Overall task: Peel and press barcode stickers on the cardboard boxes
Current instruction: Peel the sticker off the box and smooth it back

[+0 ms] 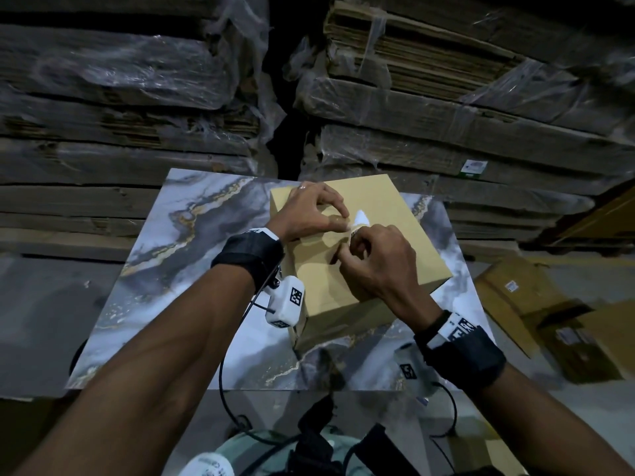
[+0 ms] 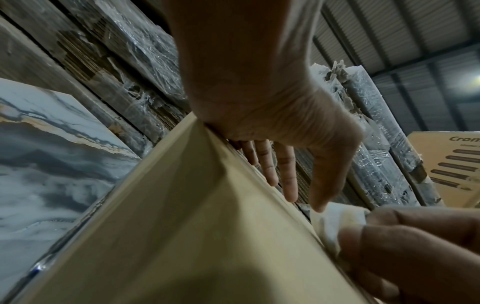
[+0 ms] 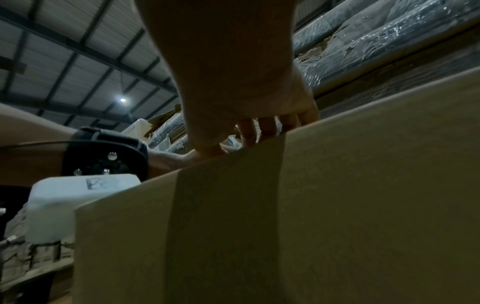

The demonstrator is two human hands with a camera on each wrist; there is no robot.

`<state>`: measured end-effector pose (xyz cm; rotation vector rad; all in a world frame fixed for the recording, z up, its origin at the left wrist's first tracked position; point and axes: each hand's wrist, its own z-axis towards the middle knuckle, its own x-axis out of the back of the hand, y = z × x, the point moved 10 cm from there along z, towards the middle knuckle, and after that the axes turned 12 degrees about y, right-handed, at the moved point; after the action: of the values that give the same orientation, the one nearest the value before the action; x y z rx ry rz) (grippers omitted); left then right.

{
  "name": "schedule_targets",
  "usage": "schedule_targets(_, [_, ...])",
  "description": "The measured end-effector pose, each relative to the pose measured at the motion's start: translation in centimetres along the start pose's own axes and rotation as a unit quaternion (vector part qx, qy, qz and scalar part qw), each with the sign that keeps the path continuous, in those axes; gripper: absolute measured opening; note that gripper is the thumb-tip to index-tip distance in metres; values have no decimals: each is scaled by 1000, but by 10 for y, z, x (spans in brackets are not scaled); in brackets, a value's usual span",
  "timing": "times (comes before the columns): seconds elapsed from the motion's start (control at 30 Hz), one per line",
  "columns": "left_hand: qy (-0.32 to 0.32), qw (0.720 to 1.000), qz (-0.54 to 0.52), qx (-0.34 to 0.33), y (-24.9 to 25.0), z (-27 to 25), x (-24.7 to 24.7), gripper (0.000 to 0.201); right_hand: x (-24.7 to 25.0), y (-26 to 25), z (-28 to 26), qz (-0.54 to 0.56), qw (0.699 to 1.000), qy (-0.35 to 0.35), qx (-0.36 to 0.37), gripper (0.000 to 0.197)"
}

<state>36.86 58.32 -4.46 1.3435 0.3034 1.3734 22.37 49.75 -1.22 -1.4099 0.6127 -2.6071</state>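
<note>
**Sticker coming off its backing above the box top**

Head view: I have both hands over the cardboard box (image 1: 364, 242), which sits on the marbled bench (image 1: 144, 269), so the sticker (image 1: 361, 217) lands straight on it. My left hand (image 1: 309, 214) and right hand (image 1: 374, 259) each pinch the white sticker.

Left wrist view: the sticker (image 2: 335, 224) sits just off the box edge; free fingers (image 2: 288, 172) stay splayed.

Right wrist view: the pinch is hidden behind the box rim. Bare bench lies left of the box.

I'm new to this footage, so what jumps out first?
Both hands meet over the tan cardboard box mid-table: the left hand and right hand pinch a white sticker above its top. The box stands on a marble-patterned table, with shrink-wrapped flat cardboard stacks behind.
</note>
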Motion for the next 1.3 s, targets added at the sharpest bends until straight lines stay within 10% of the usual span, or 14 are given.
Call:
schedule_targets(0.47, [-1, 1000, -14, 19, 2, -3, 3, 28, 2, 37, 36, 56, 990, -124, -28, 13])
schedule_targets(0.77, [2, 999, -21, 34, -2, -2, 5, 33, 27, 32, 62, 50, 995, -84, 5, 11])
schedule_targets(1.03, [15, 999, -44, 14, 3, -3, 12, 63, 12, 57, 52, 190, 975, -34, -108, 39])
schedule_targets(1.3, [-36, 991, 131, -5, -5, 6, 0, 65, 1, 75, 37, 289, 948, 14, -129, 51])
